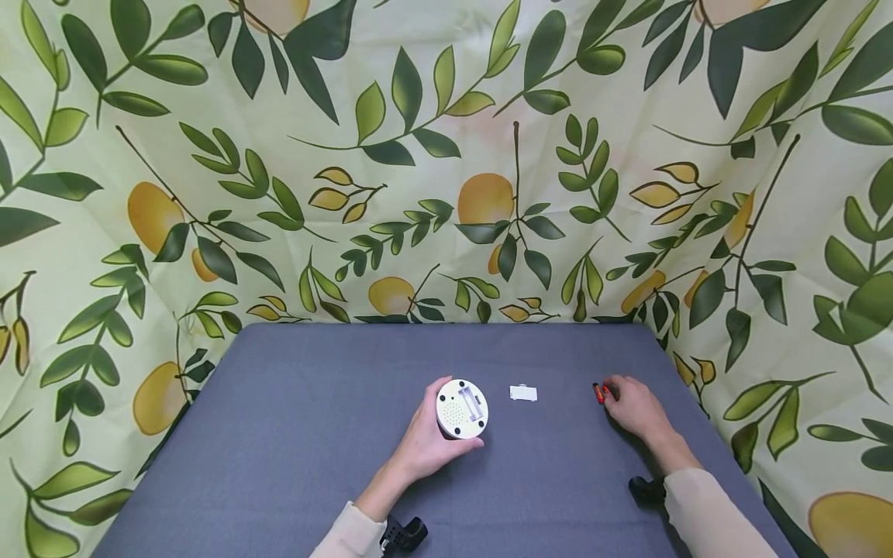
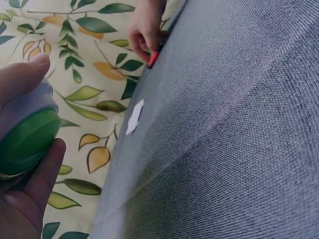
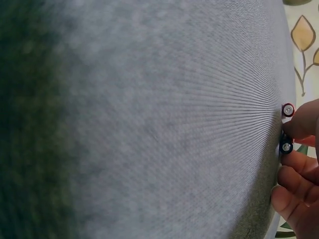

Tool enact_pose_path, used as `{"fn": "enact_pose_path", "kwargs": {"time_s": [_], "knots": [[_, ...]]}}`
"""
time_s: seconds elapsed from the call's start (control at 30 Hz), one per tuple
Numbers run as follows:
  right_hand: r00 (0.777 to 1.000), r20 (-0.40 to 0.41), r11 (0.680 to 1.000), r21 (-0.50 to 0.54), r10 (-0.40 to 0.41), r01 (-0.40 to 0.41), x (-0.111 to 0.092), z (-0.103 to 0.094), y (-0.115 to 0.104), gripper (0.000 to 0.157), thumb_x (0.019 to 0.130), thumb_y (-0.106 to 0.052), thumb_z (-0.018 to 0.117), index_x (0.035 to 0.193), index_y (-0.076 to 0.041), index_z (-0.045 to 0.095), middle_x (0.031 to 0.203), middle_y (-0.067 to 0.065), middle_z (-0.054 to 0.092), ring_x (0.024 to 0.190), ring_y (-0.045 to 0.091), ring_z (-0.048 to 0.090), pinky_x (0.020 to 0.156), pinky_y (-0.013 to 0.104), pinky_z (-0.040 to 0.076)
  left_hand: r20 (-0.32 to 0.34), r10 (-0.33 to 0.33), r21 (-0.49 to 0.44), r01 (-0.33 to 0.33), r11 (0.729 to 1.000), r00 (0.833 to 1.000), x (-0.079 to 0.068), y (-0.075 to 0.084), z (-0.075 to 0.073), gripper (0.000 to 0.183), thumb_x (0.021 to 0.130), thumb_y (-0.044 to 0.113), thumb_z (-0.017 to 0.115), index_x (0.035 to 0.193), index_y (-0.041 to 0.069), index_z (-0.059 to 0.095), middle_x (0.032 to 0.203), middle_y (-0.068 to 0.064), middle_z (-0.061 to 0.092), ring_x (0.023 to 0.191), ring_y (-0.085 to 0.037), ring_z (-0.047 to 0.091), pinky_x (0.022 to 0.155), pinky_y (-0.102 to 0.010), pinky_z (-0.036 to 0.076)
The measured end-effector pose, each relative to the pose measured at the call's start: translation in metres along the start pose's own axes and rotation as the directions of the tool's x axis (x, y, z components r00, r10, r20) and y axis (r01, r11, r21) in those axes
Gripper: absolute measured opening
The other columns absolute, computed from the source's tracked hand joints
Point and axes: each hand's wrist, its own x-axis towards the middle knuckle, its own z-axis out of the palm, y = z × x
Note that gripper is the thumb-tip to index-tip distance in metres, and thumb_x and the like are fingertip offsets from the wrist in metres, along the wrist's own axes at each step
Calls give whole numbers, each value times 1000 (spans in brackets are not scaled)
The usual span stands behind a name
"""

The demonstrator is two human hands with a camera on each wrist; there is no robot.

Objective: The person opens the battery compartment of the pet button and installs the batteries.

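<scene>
My left hand (image 1: 427,440) grips a round white device (image 1: 455,415) above the table, its underside facing up. Dark feet, a patch of small holes and an uncovered battery slot (image 1: 471,404) show on that underside. In the left wrist view the device has a green part (image 2: 31,142). On the right, my right hand (image 1: 638,407) is down at the table, thumb and fingers pinching a battery (image 3: 286,146). Beside it lies another red and black battery (image 1: 598,394), close to the fingertips. Fingers partly hide the pinched battery.
A small white battery cover (image 1: 523,393) lies on the blue-grey tabletop (image 1: 335,395) between the two hands. Behind and at the sides hangs a leaf-and-fruit patterned cloth (image 1: 418,256). Dark wrist-worn mounts (image 1: 405,535) sit under both forearms.
</scene>
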Motion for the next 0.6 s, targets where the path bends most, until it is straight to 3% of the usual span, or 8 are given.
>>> {"fn": "enact_pose_path", "kwargs": {"time_s": [0.27, 0.6], "knots": [[999, 39, 999, 28, 25, -26, 0, -2, 0, 27, 83, -10, 58, 107, 3, 63, 80, 9, 57, 66, 21, 48, 57, 36, 38, -6, -4, 2, 4, 1000, 1000, 0, 0, 0, 105, 60, 44, 88, 143, 20, 29, 129, 3, 52, 114, -18, 50, 95, -41, 40], [997, 16, 991, 115, 69, -71, 0, -3, 3, 24, 87, -11, 56, 108, 1, 62, 71, 3, 54, 62, 18, 47, 57, 33, 38, -5, -13, -6, 13, 1000, 1000, 0, 0, 1, 104, 59, 45, 88, 143, 26, 29, 130, 4, 51, 115, -16, 50, 95, -41, 40]]}}
